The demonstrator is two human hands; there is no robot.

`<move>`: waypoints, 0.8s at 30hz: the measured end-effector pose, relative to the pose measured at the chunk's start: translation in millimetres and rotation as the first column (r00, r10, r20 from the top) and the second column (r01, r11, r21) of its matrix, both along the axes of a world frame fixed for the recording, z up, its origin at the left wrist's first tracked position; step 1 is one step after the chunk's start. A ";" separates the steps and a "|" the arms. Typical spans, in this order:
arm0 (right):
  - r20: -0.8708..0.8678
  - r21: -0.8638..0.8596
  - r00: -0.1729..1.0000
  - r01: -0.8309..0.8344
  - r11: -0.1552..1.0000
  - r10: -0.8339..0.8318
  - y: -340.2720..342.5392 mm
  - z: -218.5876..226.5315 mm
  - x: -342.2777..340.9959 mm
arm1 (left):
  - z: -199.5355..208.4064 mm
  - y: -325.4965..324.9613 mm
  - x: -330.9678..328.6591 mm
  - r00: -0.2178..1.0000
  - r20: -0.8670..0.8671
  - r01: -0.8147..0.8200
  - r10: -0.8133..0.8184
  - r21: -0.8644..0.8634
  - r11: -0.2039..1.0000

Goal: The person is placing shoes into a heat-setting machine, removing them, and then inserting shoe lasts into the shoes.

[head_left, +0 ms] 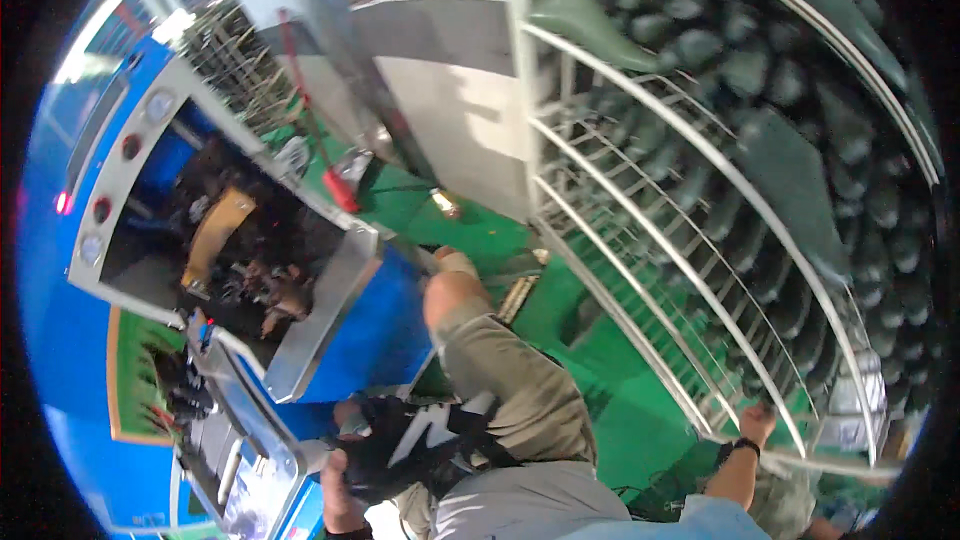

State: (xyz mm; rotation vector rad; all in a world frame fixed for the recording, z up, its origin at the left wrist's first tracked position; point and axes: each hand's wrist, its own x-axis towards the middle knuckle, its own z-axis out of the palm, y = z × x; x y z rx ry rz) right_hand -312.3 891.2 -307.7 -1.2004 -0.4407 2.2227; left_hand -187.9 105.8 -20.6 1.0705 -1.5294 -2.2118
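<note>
My right hand [757, 424], with a black band at the wrist, is closed at the lower corner of a white metal rack [690, 420] and appears to grip its rail. Rows of dark rounded pieces [715, 50] fill the rack's tiers, with larger dark green sheets among them. Low on the left, my left hand [340, 498] lies between a metal-edged table [240, 460] and a black fabric item [430, 440] with a white marking. That hand's fingers are partly hidden, so its grip is unclear.
A blue machine [350, 325] stands at left, its open bay holding dark pieces and a yellow curved piece [218, 235]. Behind it lean a red-ended handle [340, 190] and a pale panel [450, 100]. My bent knee [452, 295] is over the green floor [600, 340].
</note>
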 end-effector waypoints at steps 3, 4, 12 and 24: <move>0.221 0.361 0.973 -0.138 0.922 0.059 -34.8 -6.5 -14.5 | -14.0 0.7 17.1 0.996 0.015 -0.084 0.084 0.030 0.996; 0.447 0.580 0.892 -0.351 0.735 0.074 -47.6 -11.5 -20.4 | -21.0 -9.2 27.4 0.998 0.020 -0.064 0.063 0.045 0.997; 0.482 0.155 0.570 -0.803 0.576 0.666 -326.6 38.5 -164.6 | 3.8 -123.7 224.5 0.771 0.255 -0.340 0.584 -0.610 0.716; 0.818 0.532 0.046 -0.443 -0.722 0.574 -641.7 221.1 -162.6 | 87.4 -256.4 298.0 0.142 0.717 0.419 0.682 -0.668 0.615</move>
